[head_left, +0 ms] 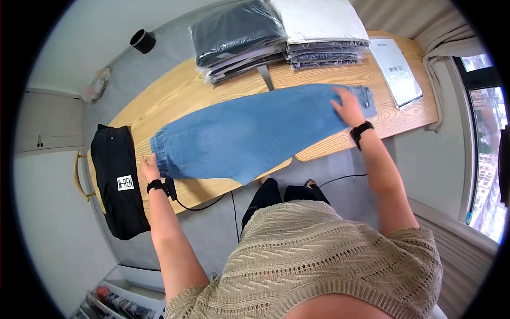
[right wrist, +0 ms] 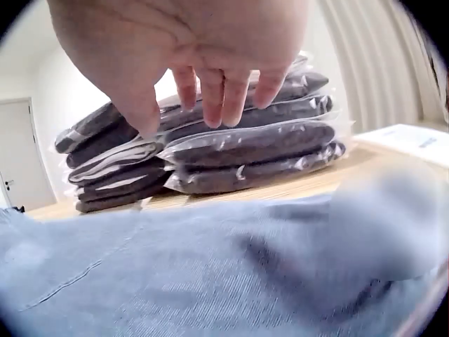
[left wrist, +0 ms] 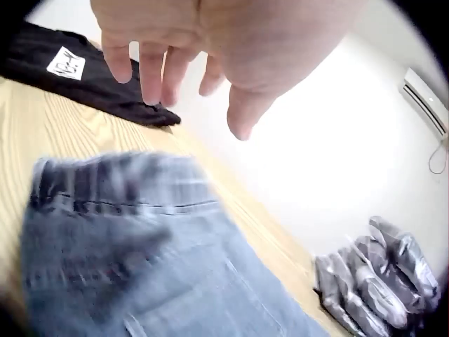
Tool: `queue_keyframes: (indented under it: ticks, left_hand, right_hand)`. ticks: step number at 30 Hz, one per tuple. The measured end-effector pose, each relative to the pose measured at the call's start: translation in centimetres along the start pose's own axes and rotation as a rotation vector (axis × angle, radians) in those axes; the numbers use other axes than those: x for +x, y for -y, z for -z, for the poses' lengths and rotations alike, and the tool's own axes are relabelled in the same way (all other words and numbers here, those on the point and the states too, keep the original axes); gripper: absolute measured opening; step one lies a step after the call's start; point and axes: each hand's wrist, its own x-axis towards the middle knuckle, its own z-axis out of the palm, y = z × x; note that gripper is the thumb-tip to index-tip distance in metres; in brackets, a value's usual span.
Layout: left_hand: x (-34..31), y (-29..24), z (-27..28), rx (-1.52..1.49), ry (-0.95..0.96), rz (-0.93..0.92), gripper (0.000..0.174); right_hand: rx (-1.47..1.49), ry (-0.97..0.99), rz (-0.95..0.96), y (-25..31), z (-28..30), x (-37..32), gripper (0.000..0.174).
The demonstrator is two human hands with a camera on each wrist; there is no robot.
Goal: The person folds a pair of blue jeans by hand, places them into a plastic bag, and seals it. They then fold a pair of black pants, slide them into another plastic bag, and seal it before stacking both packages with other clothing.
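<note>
The blue jeans [head_left: 228,133] lie flat, folded lengthwise, across the wooden tabletop [head_left: 154,98]. The elastic waistband [head_left: 160,151] is at the person's left; the leg end [head_left: 370,101] is at the right. The left hand [head_left: 150,169] is released, fingers extended and slightly spread, beside the waistband corner. The right hand [head_left: 349,109] is released, fingers relaxed, over the fabric near the leg end; contact with the fabric cannot be confirmed.

Adjacent items: black trousers [head_left: 117,207] with a white label [head_left: 125,183] lie to the left of the waistband, apart from the jeans. Along the far edge stand 2 stacks of bagged garments, side by side: the left stack [head_left: 239,32] and the right stack [head_left: 324,21]. A flat white package [head_left: 396,72] lies to the right of both.
</note>
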Motion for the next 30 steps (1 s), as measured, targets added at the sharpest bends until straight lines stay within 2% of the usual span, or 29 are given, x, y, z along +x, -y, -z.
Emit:
queue_keyframes:
  ticks: [2, 4, 6, 7, 9, 10, 12, 13, 16, 18, 20, 22, 24, 25, 26, 28, 30]
  left_hand:
    - [0.2, 0.1, -2.4, -0.077, -0.003, -0.047, 0.044]
    - [-3.0, -3.5, -3.0, -0.106, 0.163, -0.462, 0.039]
    - [-7.7, -8.8, -2.2, -0.059, 0.306, -0.687, 0.037]
    - [-10.0, -10.4, -2.1, -0.058, 0.394, -0.753, 0.037]
    - [-14.0, -12.4, -2.3, -0.016, 0.563, -0.857, 0.04]
    - [-15.7, -13.0, -2.6, 0.025, 0.641, -0.895, 0.043]
    - [-19.1, -14.4, -2.9, 0.077, 0.688, -0.882, 0.046]
    - [-20.3, -14.8, -3.0, 0.136, 0.733, -0.864, 0.049]
    - [-23.7, -15.3, -4.0, 0.218, 0.639, -0.864, 0.053]
    - [-25.5, -15.2, -4.9, 0.252, 0.607, -0.837, 0.055]
    - [-27.1, -15.4, -5.7, 0.309, 0.493, -0.658, 0.056]
    - [-28.4, -14.4, -7.5, 0.235, 0.496, -0.59, 0.056]
    - [-29.5, -14.4, -8.6, 0.127, 0.497, -0.472, 0.056]
    - [-29.6, -14.4, -8.9, 0.129, 0.496, -0.467, 0.056]
    - [-29.5, -14.2, -9.1, 0.13, 0.467, -0.431, 0.056]
    - [-29.8, -15.0, -9.0, 0.135, 0.434, -0.391, 0.057]
    - [-29.8, -15.8, -8.9, 0.348, 0.417, -0.353, 0.056]
  right_hand:
    - [0.036, 0.086, -0.038, 0.5, -1.0, -1.3, 0.029]
    - [0.087, 0.179, -0.117, -0.7, -1.7, -3.5, 0.02]
    - [0.1, 0.224, -0.386, -1.8, -0.7, -5.1, 0.02]
    - [0.08, 0.22, -0.399, -3.1, -0.3, -5.8, 0.02]
    - [0.149, 0.022, -0.633, -6.1, 0.2, -7.3, 0.025]
    - [0.14, 0.018, -0.634, -8.0, 0.2, -7.7, 0.025]
    - [0.135, -0.124, -0.819, -11.2, 0.6, -7.6, 0.034]
    - [0.12, -0.157, -0.846, -12.3, 1.0, -7.4, 0.043]
    - [0.032, -0.214, -0.941, -15.8, 1.2, -5.9, 0.046]
    - [0.042, -0.219, -0.927, -18.9, 0.8, -4.7, 0.049]
    - [0.244, -0.219, -0.858, -23.3, -0.9, -3.9, 0.048]
    - [0.285, -0.246, -0.821, -23.0, -0.9, -2.4, 0.046]
    - [0.246, -0.284, -0.559, -25.0, -1.7, -1.2, 0.046]
    - [0.032, -0.129, -0.402, -21.6, 0.6, 0.6, 0.043]
    - [0.033, -0.123, -0.399, -21.8, 0.5, 1.0, 0.043]
    - [-0.042, 0.025, -0.404, -22.3, 0.5, 1.9, 0.038]
    - [-0.028, 0.026, -0.396, -22.2, 1.0, 2.5, 0.035]
